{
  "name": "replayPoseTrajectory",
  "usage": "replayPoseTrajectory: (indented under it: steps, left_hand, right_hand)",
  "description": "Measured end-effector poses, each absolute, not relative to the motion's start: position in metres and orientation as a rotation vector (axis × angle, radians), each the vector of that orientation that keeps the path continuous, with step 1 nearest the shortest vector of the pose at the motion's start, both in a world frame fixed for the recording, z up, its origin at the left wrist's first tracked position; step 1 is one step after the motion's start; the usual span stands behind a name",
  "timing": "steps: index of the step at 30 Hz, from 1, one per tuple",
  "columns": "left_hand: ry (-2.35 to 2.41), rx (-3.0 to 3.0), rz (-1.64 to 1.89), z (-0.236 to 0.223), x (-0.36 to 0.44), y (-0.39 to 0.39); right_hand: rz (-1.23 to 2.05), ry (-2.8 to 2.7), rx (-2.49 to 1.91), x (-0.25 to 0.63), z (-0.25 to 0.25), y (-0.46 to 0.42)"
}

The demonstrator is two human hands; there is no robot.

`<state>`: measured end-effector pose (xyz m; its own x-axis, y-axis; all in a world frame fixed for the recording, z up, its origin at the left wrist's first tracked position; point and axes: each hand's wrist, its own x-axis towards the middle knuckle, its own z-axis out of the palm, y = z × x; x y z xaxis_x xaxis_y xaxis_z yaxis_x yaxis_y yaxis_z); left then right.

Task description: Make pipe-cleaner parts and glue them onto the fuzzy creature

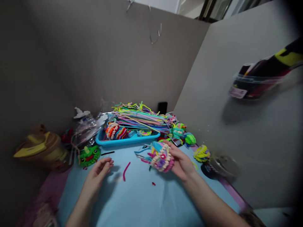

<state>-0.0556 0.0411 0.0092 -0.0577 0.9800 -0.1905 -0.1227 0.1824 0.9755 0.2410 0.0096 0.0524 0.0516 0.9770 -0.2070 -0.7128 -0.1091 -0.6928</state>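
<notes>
My right hand (180, 162) is wrapped round a ball-shaped pipe-cleaner craft (162, 157) in cream, pink and purple, raised over the blue table cover. Blue and pink pipe-cleaner ends stick out from its left side, along with a thin silvery pointed thing (140, 156) that I cannot make out. My left hand (100, 169) is closed, thumb and fingertips pressed close together; whether something small sits between them is hidden. Between my hands a short magenta pipe-cleaner piece (126, 171) lies on the cover. A small red scrap (153, 183) rests nearer me.
A blue tray (127, 142) holds finished crafts and bundled pipe cleaners (142, 118). A green frog-like craft (90, 155) and a black stick (107, 153) lie at left, by a brown container (44, 151). At right are a yellow craft (202, 153) and a clear jar (223, 165). Grey panels surround the table.
</notes>
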Motion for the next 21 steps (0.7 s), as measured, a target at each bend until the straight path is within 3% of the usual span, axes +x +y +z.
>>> replayPoseTrajectory:
  steps: [7,14,21]
  left_hand:
    - [1.348,0.996,1.144,0.002,-0.058,0.047]
    - [1.397,0.996,1.181,0.004,-0.059,0.047]
    - [1.423,1.012,1.186,0.003,-0.067,0.048]
  right_hand:
    - [1.274,-0.131,-0.858,0.319,0.0,-0.031]
    - [0.835,-0.327,-0.655,0.394,0.075,0.035]
    - [0.831,-0.434,-0.752,0.431,0.109,0.164]
